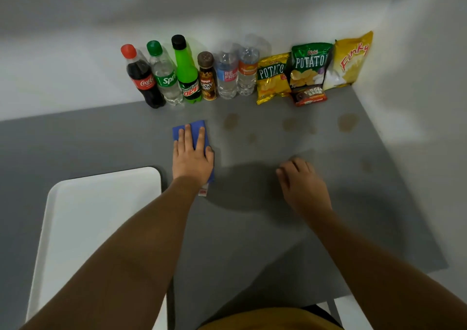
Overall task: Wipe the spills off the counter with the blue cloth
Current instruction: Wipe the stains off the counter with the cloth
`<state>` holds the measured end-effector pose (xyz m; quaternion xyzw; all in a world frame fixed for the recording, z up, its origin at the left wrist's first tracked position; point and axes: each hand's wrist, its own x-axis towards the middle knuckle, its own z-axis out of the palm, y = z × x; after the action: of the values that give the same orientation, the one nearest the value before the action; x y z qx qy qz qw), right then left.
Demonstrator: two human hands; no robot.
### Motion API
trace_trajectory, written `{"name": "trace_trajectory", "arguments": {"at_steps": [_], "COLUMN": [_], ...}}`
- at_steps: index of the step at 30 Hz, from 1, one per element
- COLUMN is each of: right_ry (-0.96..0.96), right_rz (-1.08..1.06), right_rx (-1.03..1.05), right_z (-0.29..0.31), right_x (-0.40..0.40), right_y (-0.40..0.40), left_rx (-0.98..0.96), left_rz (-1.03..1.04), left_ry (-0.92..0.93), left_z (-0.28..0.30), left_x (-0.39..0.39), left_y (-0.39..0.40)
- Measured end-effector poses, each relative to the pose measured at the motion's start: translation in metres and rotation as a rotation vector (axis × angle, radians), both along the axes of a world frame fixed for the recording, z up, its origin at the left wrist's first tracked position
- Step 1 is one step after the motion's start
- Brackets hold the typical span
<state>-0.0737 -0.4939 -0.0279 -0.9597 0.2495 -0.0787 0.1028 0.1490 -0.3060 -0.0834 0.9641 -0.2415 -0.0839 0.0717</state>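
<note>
A folded blue cloth [196, 130] lies flat on the grey counter [101, 140], and my left hand [192, 156] presses down on it with fingers spread. A small white tag sticks out from under the wrist. Several brownish spills mark the counter to the right of the cloth: one [231, 121] close by, another [290, 124] further right, and the largest [348, 122] near the right wall. My right hand [302, 181] rests on the counter with fingers loosely curled, holding nothing.
A row of bottles [187, 76] stands along the back wall, with snack bags [310, 64] to their right in the corner. A white tray [101, 216] sits at the front left. The counter's right edge runs along the wall.
</note>
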Motion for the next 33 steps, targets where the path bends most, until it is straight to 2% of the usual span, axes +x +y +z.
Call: {"name": "trace_trajectory", "arguments": {"at_steps": [4,11,19,24,30,33], "right_ry": [-0.050,-0.109,-0.105,-0.098,-0.031,-0.041], "right_rz": [-0.004,-0.003,-0.074,-0.125,-0.130,-0.129], "right_rx": [0.025,0.081,0.171,0.145,0.159,0.151], "right_z": [0.001,0.002,0.003,0.005,-0.003,-0.004], "right_x": [0.008,0.031,0.029,0.021,0.015,0.016], "right_y": [0.008,0.015,0.012,0.009,0.002,0.001], "left_rx": [0.023,-0.036,-0.076,-0.039,-0.020,-0.031], "left_rz": [-0.042,0.003,0.043,0.019,0.010,-0.069], "left_ry": [0.016,0.036,0.002,-0.004,0.016,0.037], "left_z": [0.001,-0.001,0.000,0.000,0.000,0.002], "left_x": [-0.025,-0.063,-0.021,0.012,0.009,-0.005], "left_y": [-0.001,0.029,0.035,0.021,-0.010,-0.028]}}
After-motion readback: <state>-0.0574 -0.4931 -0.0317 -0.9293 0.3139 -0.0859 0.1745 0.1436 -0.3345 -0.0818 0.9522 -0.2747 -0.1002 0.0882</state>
